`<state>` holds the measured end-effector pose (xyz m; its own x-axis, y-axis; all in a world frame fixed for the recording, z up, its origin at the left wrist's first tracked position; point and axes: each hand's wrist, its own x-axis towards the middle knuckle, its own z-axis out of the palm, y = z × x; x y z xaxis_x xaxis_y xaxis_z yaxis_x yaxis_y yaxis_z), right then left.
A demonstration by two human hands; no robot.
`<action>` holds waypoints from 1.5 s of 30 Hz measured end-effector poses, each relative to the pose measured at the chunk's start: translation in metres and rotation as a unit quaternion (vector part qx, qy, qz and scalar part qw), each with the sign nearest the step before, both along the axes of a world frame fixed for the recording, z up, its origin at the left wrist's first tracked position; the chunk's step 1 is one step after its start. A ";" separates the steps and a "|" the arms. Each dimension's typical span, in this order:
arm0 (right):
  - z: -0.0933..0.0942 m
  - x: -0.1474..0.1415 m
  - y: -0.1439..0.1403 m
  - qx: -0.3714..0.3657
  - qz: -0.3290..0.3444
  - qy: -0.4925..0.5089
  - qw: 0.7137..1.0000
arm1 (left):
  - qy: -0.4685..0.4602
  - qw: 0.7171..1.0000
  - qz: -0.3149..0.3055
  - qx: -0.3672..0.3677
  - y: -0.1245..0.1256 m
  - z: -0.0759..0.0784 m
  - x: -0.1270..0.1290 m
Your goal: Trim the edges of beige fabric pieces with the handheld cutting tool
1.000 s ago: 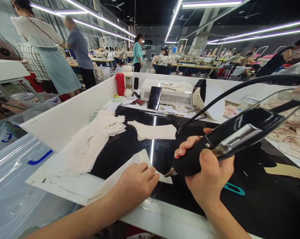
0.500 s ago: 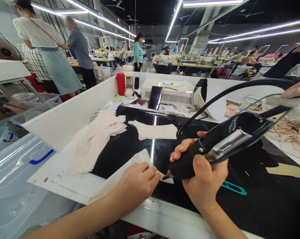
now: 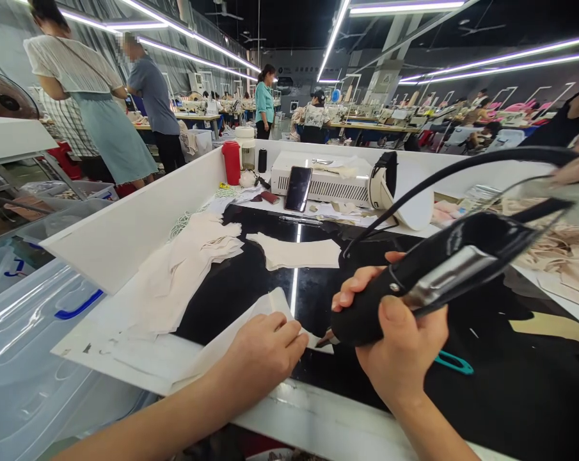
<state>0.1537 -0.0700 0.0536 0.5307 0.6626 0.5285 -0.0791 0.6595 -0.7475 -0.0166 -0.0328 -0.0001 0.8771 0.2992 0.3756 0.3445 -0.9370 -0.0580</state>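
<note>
Near edge of the table: both hands work over the glossy black top of the table [image 3: 251, 282], just inside its white front rim.
Left hand: the left hand [image 3: 263, 352] lies knuckles up, fingers curled down and pressing on a pale fabric strip [image 3: 231, 336]; closed on the strip, pinning it flat rather than lifting it.
Right hand: the right hand [image 3: 399, 349] is wrapped tight around a black handheld tool [image 3: 428, 278], thumb on top, fingers under its barrel.
Tool: tilted, its metal tip [image 3: 325, 337] pointing down to the end of the strip just beside the left fingertips; whether tip and cloth touch cannot be told. A black cord [image 3: 462, 168] arcs from it toward the far right.
Fabric strip: runs from the front left corner toward the middle of the table.
Left side: a heap of cream cloth pieces [image 3: 183, 269].
Middle: one flat cloth piece [image 3: 299, 253].
Far edge: white machine [image 3: 325, 182], phone [image 3: 299, 189] leaning on it, red bottle [image 3: 231, 162].
Right of the wrist: a teal clip [image 3: 455, 363].
</note>
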 end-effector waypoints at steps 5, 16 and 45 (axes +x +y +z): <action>0.005 0.008 -0.009 0.008 -0.025 0.013 1.000 | -0.009 1.000 -0.001 0.006 0.000 -0.001 0.000; -0.005 0.004 -0.005 0.006 -0.036 0.006 0.999 | 0.036 0.999 -0.003 -0.018 0.002 0.003 -0.004; -0.008 0.009 0.000 0.008 -0.026 -0.020 0.999 | -0.048 0.993 -0.094 -0.054 0.011 0.001 0.004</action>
<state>0.1629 -0.0699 0.0458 0.5430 0.6260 0.5597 -0.0140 0.6732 -0.7394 -0.0129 -0.0217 0.0013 0.8828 0.1765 0.4354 0.1619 -0.9843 0.0707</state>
